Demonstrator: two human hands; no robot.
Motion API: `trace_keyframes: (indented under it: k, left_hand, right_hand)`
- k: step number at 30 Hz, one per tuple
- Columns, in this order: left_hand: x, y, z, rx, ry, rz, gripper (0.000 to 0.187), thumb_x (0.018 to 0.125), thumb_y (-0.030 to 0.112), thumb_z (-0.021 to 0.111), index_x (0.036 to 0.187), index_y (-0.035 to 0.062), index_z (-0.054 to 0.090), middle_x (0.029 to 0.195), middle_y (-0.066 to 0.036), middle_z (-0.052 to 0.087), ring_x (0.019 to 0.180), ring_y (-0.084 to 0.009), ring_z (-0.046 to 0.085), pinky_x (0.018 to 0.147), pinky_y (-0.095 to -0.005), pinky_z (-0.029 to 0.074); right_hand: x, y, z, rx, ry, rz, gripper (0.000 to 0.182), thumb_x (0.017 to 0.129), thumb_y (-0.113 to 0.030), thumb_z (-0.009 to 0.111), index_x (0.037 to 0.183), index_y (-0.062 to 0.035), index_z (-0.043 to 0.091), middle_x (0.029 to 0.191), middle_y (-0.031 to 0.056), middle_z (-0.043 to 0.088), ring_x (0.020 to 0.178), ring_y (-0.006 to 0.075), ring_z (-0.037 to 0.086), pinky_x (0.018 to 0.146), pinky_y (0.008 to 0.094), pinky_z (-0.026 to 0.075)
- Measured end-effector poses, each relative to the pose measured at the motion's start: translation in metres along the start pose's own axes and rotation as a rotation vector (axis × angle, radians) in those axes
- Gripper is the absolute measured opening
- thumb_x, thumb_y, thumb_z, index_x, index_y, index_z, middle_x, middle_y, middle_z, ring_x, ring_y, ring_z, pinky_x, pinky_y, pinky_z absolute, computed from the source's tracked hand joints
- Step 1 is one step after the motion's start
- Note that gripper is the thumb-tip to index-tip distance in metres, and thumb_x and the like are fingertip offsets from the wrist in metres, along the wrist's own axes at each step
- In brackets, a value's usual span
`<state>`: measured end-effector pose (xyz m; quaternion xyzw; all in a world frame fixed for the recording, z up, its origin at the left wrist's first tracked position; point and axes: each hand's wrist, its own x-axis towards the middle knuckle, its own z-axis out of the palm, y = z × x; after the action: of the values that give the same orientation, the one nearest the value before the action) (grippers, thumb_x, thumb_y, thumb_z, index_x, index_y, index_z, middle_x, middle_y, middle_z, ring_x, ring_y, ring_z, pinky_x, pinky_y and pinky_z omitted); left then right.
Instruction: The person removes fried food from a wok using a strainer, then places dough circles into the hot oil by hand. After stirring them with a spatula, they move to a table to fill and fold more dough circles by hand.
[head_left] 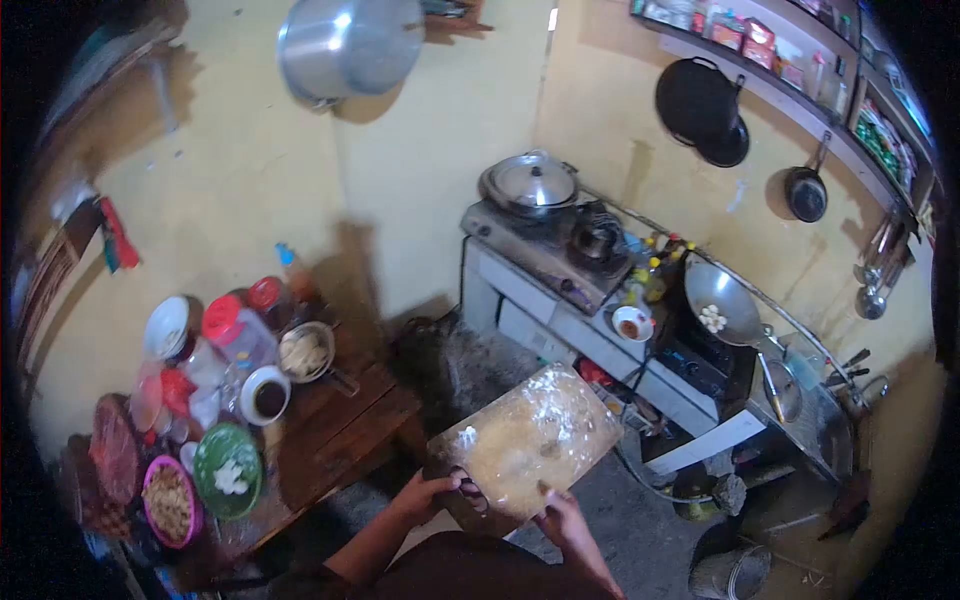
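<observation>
Both of my hands hold a rectangular, light-brown board (pixel 535 440) in front of my body, above the floor. Shiny clear plastic seems to cover its top, and dark handle-like openings show at its near left corner. My left hand (pixel 430 497) grips that corner, fingers closed around the edge. On the near right edge, my right hand (pixel 565 522) is closed with the thumb on top. The fingers beneath the board are hidden.
Left stands a wooden table (pixel 335 430) with a green plate (pixel 228 470), a pink basin of food pieces (pixel 172 505) and a bowl of dark liquid (pixel 265 396). Ahead are a stove (pixel 545 255), a lidded pan (pixel 535 185) and a wok (pixel 730 300) holding white balls. A bucket (pixel 730 575) stands lower right.
</observation>
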<state>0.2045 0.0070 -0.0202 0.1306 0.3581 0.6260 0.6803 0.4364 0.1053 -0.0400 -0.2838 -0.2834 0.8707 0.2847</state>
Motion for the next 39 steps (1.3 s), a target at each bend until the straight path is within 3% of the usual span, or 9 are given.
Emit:
trace_keyframes:
  k: [3, 9, 12, 14, 24, 30, 33, 36, 39]
  left_hand:
    - [-0.064, 0.017, -0.025, -0.008, 0.102, 0.049, 0.036, 0.075, 0.006, 0.058, 0.11, 0.0016, 0.048, 0.098, -0.015, 0.058, 0.088, -0.0279, 0.059, 0.078, -0.0462, 0.05]
    - [-0.152, 0.012, -0.115, -0.088, 0.38, 0.065, 0.036, 0.079, 0.014, 0.058, 0.112, 0.0021, 0.047, 0.099, -0.014, 0.057, 0.085, -0.0271, 0.06, 0.07, -0.041, 0.052]
    - [-0.187, 0.024, -0.135, -0.125, 0.597, 0.205, 0.042, 0.08, 0.017, 0.059, 0.116, 0.002, 0.044, 0.103, -0.014, 0.056, 0.088, -0.0257, 0.058, 0.072, -0.0396, 0.051]
    - [-0.207, 0.04, -0.137, 0.023, 0.992, 0.15, 0.041, 0.083, 0.017, 0.057, 0.119, 0.0041, 0.043, 0.106, -0.01, 0.057, 0.094, -0.0231, 0.056, 0.076, -0.0356, 0.048]
    - [-0.296, 0.086, -0.284, 0.602, 1.176, 0.476, 0.034, 0.073, 0.009, 0.063, 0.104, -0.0021, 0.054, 0.092, -0.012, 0.062, 0.084, -0.0173, 0.06, 0.072, -0.0316, 0.048]
    - [-0.293, 0.105, -0.355, 1.179, 1.401, 0.321, 0.029, 0.067, 0.004, 0.059, 0.095, -0.0002, 0.058, 0.083, -0.017, 0.061, 0.076, -0.0314, 0.06, 0.069, -0.0384, 0.049]
    - [-0.279, 0.108, -0.388, 1.383, 1.472, 0.449, 0.023, 0.067, 0.006, 0.059, 0.089, 0.0015, 0.061, 0.083, -0.018, 0.06, 0.078, -0.037, 0.058, 0.07, -0.0406, 0.048]
    - [-0.265, 0.113, -0.413, 1.55, 1.32, 0.377, 0.016, 0.068, 0.009, 0.059, 0.082, 0.0031, 0.063, 0.083, -0.016, 0.061, 0.079, -0.0339, 0.059, 0.068, -0.0408, 0.049]
    - [-0.249, 0.121, -0.409, 1.651, 1.295, 0.014, 0.013, 0.068, 0.009, 0.059, 0.08, 0.005, 0.065, 0.084, -0.014, 0.062, 0.08, -0.0311, 0.061, 0.067, -0.0409, 0.05]
  right_hand:
    - [-0.016, 0.008, 0.029, 0.302, 0.063, -0.048, 0.046, 0.085, -0.031, 0.052, 0.121, -0.0041, 0.042, 0.124, 0.012, 0.045, 0.11, 0.0278, 0.048, 0.089, 0.0406, 0.043]
    - [0.001, 0.091, 0.069, 0.249, 0.022, 0.168, 0.044, 0.089, -0.033, 0.046, 0.124, -0.0082, 0.04, 0.126, 0.0087, 0.044, 0.109, 0.0257, 0.048, 0.089, 0.0415, 0.043]
    - [0.028, 0.132, 0.087, 0.199, 0.025, 0.274, 0.043, 0.089, -0.031, 0.046, 0.124, -0.0081, 0.039, 0.125, 0.009, 0.045, 0.11, 0.0256, 0.048, 0.091, 0.0424, 0.041]
    - [0.054, 0.155, 0.102, 0.149, 0.008, 0.306, 0.042, 0.089, -0.03, 0.045, 0.124, -0.0077, 0.039, 0.125, 0.0091, 0.046, 0.11, 0.0252, 0.048, 0.091, 0.0424, 0.041]
    - [0.193, 0.22, 0.156, -0.035, 0.011, 0.414, 0.04, 0.092, -0.024, 0.038, 0.127, -0.0043, 0.034, 0.127, 0.0122, 0.042, 0.114, 0.0285, 0.044, 0.095, 0.0433, 0.038]
    - [0.253, 0.247, 0.157, 0.032, 0.033, 0.395, 0.042, 0.093, -0.028, 0.035, 0.127, -0.0034, 0.034, 0.127, 0.0124, 0.042, 0.112, 0.0304, 0.045, 0.093, 0.0467, 0.038]
    - [0.262, 0.252, 0.158, 0.035, -0.008, 0.351, 0.041, 0.09, -0.027, 0.043, 0.123, -0.0032, 0.039, 0.123, 0.0125, 0.046, 0.109, 0.0313, 0.047, 0.09, 0.0489, 0.04]
    - [0.258, 0.252, 0.172, -0.111, 0.253, 0.308, 0.039, 0.085, -0.023, 0.052, 0.118, -0.0033, 0.043, 0.115, 0.0121, 0.05, 0.106, 0.0308, 0.049, 0.085, 0.0493, 0.042]
    - [0.247, 0.25, 0.191, -0.27, 0.324, 0.226, 0.037, 0.082, -0.017, 0.055, 0.115, -0.0044, 0.045, 0.108, 0.0113, 0.052, 0.099, 0.0282, 0.052, 0.079, 0.046, 0.045]
